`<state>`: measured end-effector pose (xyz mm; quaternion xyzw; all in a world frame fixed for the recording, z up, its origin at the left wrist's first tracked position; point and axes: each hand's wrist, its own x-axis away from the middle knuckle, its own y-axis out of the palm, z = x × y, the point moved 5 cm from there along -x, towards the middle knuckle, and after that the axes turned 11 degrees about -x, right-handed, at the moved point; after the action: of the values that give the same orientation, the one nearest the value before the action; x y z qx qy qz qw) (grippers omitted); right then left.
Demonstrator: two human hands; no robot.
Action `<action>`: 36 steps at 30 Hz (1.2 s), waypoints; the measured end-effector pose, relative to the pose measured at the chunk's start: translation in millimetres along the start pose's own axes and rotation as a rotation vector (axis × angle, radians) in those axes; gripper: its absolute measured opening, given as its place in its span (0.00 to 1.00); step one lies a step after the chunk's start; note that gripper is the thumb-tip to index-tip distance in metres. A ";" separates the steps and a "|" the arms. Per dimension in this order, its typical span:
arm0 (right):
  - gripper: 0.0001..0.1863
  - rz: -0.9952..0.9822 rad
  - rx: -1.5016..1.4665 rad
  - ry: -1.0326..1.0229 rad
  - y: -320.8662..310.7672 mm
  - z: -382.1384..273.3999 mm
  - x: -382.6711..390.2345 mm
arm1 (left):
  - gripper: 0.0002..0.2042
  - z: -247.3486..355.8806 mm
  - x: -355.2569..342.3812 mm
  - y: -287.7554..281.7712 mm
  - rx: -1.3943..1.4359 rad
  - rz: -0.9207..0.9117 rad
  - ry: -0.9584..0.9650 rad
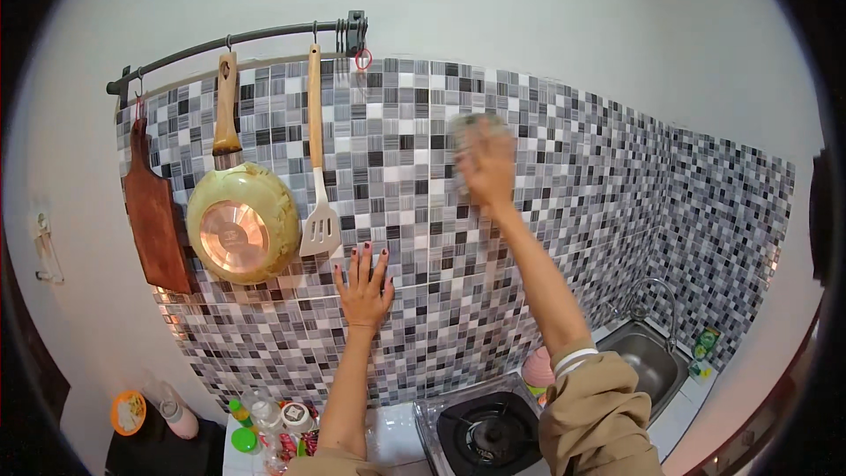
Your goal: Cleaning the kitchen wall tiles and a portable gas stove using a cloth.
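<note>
My left hand lies flat against the mosaic-patterned wall, fingers spread and holding nothing. It rests just below the slotted end of a white spatula with a wooden handle. Higher up and to the right, my right hand presses a greyish cloth to the same wall. Motion blurs this hand and the cloth, and the palm hides part of the cloth.
Left of the spatula, a yellow-green pan and a brown cutting board hang from a black rail. Below are a gas stove, several bottles and jars, and a pink container. A steel sink sits at the right.
</note>
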<state>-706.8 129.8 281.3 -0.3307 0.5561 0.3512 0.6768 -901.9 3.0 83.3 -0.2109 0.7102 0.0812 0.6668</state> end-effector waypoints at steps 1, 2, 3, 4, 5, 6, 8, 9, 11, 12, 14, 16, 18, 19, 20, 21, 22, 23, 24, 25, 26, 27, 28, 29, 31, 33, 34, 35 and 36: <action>0.28 0.084 -0.032 0.131 -8.3 27.3 4.6 | 0.27 -0.6 0.2 0.1 0.025 0.020 -0.008; 0.28 0.183 0.005 0.267 -17.6 52.8 8.3 | 0.27 -0.7 0.1 1.1 0.026 0.021 -0.012; 0.28 0.250 0.031 0.482 -23.0 75.8 14.8 | 0.26 -0.2 1.2 2.7 0.002 -0.001 -0.009; 0.29 0.232 0.043 0.638 -23.1 90.7 17.8 | 0.26 -1.1 1.5 2.1 0.030 0.020 -0.024; 0.29 0.142 0.079 0.941 -19.7 103.8 25.7 | 0.26 -0.8 2.0 2.5 0.019 0.019 -0.027; 0.29 0.168 0.059 0.945 -17.3 99.1 21.3 | 0.26 0.8 2.1 3.5 -0.013 0.010 -0.019; 0.30 0.130 0.121 0.801 -5.8 70.4 1.6 | 0.26 1.0 2.9 3.5 0.010 0.014 -0.044; 0.30 0.167 0.177 0.556 2.0 41.9 -12.8 | 0.26 1.4 3.0 4.2 -0.022 -0.003 -0.030; 0.29 0.114 0.004 0.144 21.5 -16.6 -25.9 | 0.26 0.6 2.2 3.2 0.007 0.022 -0.043; 0.29 0.020 -0.009 0.013 33.8 -41.4 -29.4 | 0.26 0.5 2.7 3.4 0.007 0.018 -0.044; 0.27 -0.093 -0.029 -0.183 38.9 -62.7 -33.7 | 0.26 1.3 4.1 4.9 -0.027 -0.014 -0.033; 0.27 -0.157 -0.045 -0.293 34.1 -58.0 -38.7 | 0.26 1.5 4.7 4.3 0.003 0.010 -0.043; 0.27 -0.079 0.013 -0.180 19.8 -28.4 -46.1 | 0.25 1.0 5.1 5.3 -0.007 0.004 -0.037; 0.27 -0.056 0.131 -0.040 13.7 -7.0 -50.9 | 0.25 0.4 4.6 5.0 0.021 0.033 -0.048; 0.27 0.073 0.053 0.045 1.9 11.4 -54.6 | 0.25 1.2 5.6 5.5 0.001 0.029 -0.036; 0.27 0.115 0.043 0.243 -3.5 32.5 -58.4 | 0.25 1.4 5.6 5.6 -0.005 0.040 -0.031; 0.28 0.198 0.022 0.358 -8.1 45.3 -62.2 | 0.25 0.4 4.5 6.6 0.012 0.046 -0.046; 0.29 0.193 0.039 0.614 -7.5 59.8 -61.1 | 0.25 0.9 5.1 5.9 0.010 0.065 -0.046; 0.31 0.170 0.049 0.682 -4.5 61.8 -64.9 | 0.24 2.5 6.0 5.1 -0.016 0.078 -0.029; 0.31 0.193 0.039 0.624 -0.9 53.5 -70.6 | 0.24 2.0 6.5 5.2 0.015 0.074 -0.050; 0.31 0.196 0.049 0.617 4.0 43.5 -73.9 | 0.23 2.8 6.7 5.4 -0.006 0.066 -0.043; 0.30 0.194 0.090 0.406 8.0 22.4 -75.6 | 0.22 3.2 6.6 5.1 -0.007 0.073 -0.045; 0.30 0.137 0.033 0.208 16.4 -0.1 -74.2 | 0.22 2.4 7.0 4.1 0.018 0.083 -0.060; 0.29 0.049 0.035 0.049 25.7 -21.1 -69.5 | 0.22 3.4 7.0 4.8 -0.008 0.065 -0.053; 0.27 -0.035 -0.124 -0.259 34.8 -59.2 -42.7 | 0.22 3.1 7.8 4.8 0.013 0.067 -0.060; 0.27 -0.169 -0.141 -0.456 35.0 -72.0 -8.6 | 0.22 3.7 8.0 6.7 -0.031 0.059 -0.047; 0.27 -0.167 -0.142 -0.428 29.2 -63.8 4.9 | 0.22 3.5 8.1 6.1 -0.009 0.090 -0.048; 0.27 -0.126 -0.111 -0.329 21.0 -47.9 14.6 | 0.22 4.5 7.8 5.8 -0.040 0.118 -0.022; 0.27 -0.097 -0.073 -0.217 13.1 -29.6 24.4 | 0.21 4.4 8.1 7.3 -0.059 0.102 -0.023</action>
<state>-730.0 114.6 251.6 -0.3417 0.4496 0.3718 0.7368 -901.0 9.8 73.7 -0.1930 0.7095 0.1383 0.6635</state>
